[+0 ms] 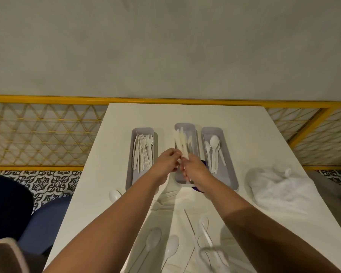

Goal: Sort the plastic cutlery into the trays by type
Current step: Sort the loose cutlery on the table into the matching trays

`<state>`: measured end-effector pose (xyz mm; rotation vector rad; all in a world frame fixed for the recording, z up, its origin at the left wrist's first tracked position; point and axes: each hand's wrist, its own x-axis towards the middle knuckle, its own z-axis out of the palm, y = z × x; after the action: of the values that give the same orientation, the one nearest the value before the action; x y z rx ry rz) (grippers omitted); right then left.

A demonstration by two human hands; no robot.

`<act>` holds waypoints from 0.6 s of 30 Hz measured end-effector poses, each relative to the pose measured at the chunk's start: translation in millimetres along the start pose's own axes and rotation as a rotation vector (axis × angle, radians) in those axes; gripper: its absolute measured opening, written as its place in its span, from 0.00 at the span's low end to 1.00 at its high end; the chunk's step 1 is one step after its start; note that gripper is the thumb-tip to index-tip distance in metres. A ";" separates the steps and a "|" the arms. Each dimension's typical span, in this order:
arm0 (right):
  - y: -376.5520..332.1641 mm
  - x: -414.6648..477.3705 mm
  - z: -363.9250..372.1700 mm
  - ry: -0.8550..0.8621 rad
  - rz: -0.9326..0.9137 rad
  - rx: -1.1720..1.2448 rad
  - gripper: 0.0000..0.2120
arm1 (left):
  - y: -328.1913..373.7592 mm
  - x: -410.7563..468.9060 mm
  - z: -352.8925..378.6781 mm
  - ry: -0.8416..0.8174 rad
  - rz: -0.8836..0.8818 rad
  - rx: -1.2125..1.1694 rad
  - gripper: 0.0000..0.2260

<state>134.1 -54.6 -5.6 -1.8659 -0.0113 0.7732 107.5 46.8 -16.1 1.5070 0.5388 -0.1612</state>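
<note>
Three grey trays stand side by side on the white table [274, 134]. The left tray [134, 134] holds forks, the middle tray [194, 133] holds knives, the right tray [224, 174] holds spoons. My right hand [194, 167] grips a bundle of white knives [180, 140] that points up over the middle tray. My left hand [166, 162] pinches the bundle's lower end right beside the right hand. Loose forks [163, 203] and spoons [170, 247] lie on the table near me.
A crumpled clear plastic bag [280, 188] lies to the right of the trays. A lone spoon [114, 195] sits left of my forearm. A purple object [197, 189] shows partly under my right wrist. A yellow mesh railing [37, 134] runs behind the table.
</note>
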 end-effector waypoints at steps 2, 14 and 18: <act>-5.1 19.5 -6.8 0.061 0.033 -0.104 0.07 | -0.5 5.8 -3.3 0.041 0.025 0.103 0.11; -9.8 97.5 1.9 0.174 0.141 -0.546 0.15 | -33.3 20.8 -4.8 0.002 -0.045 0.555 0.27; -9.5 101.5 9.0 0.217 0.084 -0.734 0.24 | -35.5 19.6 -6.9 0.006 -0.033 0.495 0.26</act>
<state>213.0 -7.3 -50.6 -2.6547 -0.0899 0.6642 107.9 55.2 -56.4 1.9795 0.5530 -0.3343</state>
